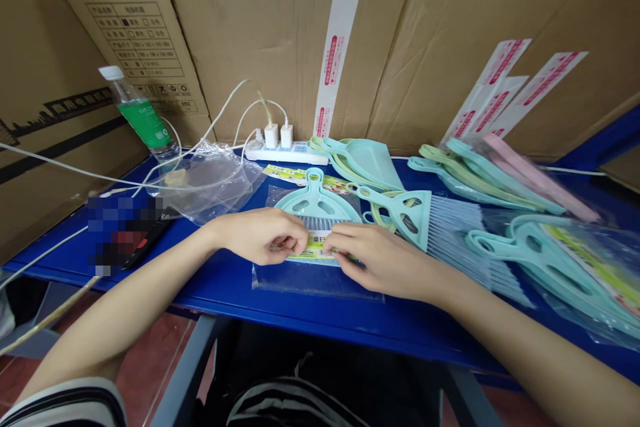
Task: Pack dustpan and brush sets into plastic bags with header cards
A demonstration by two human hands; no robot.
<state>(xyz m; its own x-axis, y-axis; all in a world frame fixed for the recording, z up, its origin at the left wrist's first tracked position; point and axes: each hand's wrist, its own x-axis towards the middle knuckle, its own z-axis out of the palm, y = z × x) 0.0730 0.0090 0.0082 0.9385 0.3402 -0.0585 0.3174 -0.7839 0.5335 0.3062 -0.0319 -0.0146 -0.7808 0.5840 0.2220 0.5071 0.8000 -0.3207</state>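
On the blue table (215, 290), a clear plastic bag (320, 281) spreads around a pale turquoise plastic brush-and-dustpan set (315, 195). The left hand (265, 237) and right hand (375, 257) curl at its yellow-and-white paper label (317, 241); I cannot tell whether either pinches it. Beyond lies a white plastic power strip (287, 155).

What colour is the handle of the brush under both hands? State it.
Pale turquoise; the handle shows best in head view.
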